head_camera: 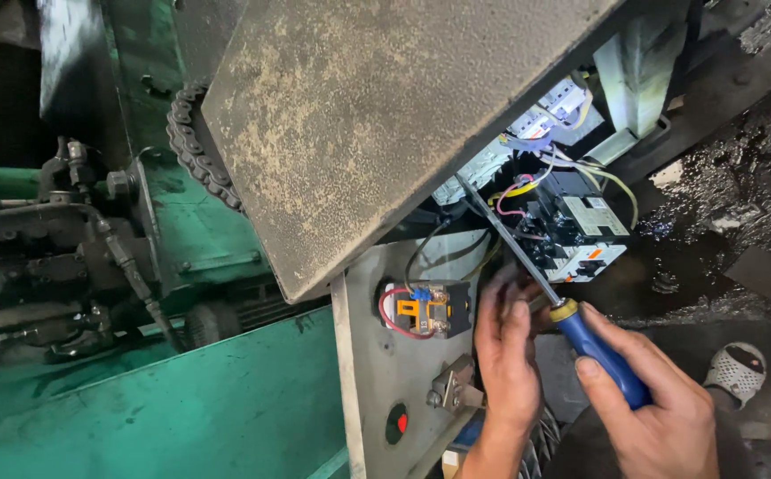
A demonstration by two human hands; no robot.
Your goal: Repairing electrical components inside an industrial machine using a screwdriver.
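Gripping the blue-handled yellow-collared screwdriver [581, 341], the right hand [656, 404] had its fingers wrapped around it; the left hand [507, 355], fingers loosely together, steadied its steel shaft near the black contactor [572, 222].

Pale rectangular label [595, 215] on top face of black contactor [572, 222], upper right (print too small to read). No packages, signs, screens.

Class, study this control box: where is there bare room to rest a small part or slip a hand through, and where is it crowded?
Bare: the grey panel under the small orange relay, left of the latch; also the green machine cover. Crowded: around the black contactor, where wires, the screwdriver, left hand and right hand cluster.
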